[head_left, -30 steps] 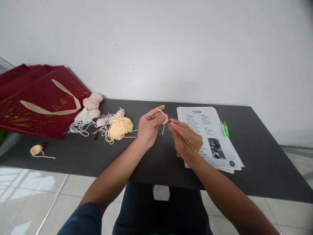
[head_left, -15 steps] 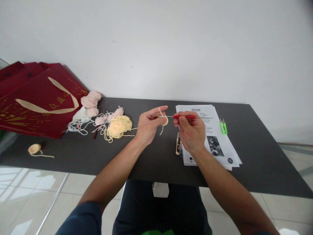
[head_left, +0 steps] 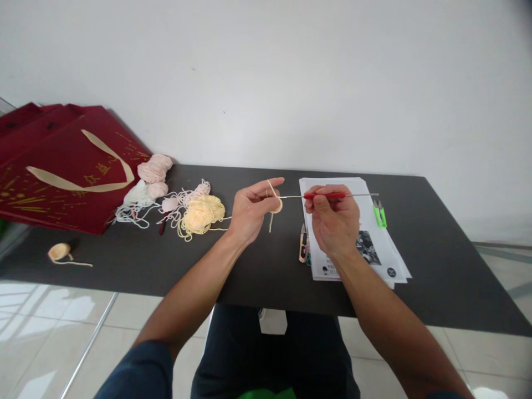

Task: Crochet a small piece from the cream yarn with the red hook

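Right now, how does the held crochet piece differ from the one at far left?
The held crochet piece is pinched in the left hand; the loose crochet piece lies on the table. The hand partly hides the held crochet piece; the loose crochet piece is uncovered.
Both are pale yellow with a yarn tail.

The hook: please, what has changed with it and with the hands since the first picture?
The right hand moved to the right and turned; the hook, which sloped down to the right, is now almost level. I see nothing newly taken or let go. The left hand kept the yarn piece; the yellow yarn, papers and green snips stayed.
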Available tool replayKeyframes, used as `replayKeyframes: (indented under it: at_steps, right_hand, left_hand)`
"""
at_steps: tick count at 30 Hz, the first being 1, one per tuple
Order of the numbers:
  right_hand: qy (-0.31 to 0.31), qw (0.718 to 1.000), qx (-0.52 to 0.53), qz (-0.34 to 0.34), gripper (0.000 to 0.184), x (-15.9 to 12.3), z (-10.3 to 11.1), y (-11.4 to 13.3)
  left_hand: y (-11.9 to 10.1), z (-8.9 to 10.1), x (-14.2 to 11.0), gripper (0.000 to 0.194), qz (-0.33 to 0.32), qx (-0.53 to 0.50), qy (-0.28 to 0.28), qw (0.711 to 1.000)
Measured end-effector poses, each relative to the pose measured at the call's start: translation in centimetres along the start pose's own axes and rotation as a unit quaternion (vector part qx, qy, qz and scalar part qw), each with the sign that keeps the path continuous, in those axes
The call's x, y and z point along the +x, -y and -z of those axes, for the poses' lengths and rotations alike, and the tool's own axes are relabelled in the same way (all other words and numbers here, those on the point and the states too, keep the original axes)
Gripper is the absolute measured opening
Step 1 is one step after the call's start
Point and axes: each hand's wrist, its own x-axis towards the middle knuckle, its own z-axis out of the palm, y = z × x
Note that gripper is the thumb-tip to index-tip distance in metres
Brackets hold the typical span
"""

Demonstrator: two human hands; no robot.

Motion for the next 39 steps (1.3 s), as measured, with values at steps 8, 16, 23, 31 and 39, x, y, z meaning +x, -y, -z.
replayKeyframes:
  at_steps: [8,16,23,31,39]
  right_hand:
    - [-0.012,0.997,-0.068,0.039,0.018,-0.3,0.0,0.2]
    - [0.017,0.999,-0.031,-0.023,0.022,-0.3,0.1,0.5]
    - [-0.010,0.980,0.089,-0.177,0.028,0.1,-0.2,0.4]
    - [-0.040,0.977,0.085,-0.191,0.020,-0.9,-0.7,-0.8]
    - [-0.043,0.985,0.050,-0.158,0.015,-1.6,-1.4,-1.4]
  left_hand:
    - [-0.4,0.3,0.0,0.034,-0.006,0.008,0.011,1.000]
    - [-0.7,0.9,0.4,0.028,0.063,-0.028,0.052,0.996]
    - [-0.8,1.2,0.4,0.021,0.056,-0.042,0.098,0.993]
    - [0.0,0.4,0.0,0.012,-0.083,0.138,0.044,0.986]
    - [0.4,-0.5,-0.7,0.044,-0.058,0.123,-0.014,0.991]
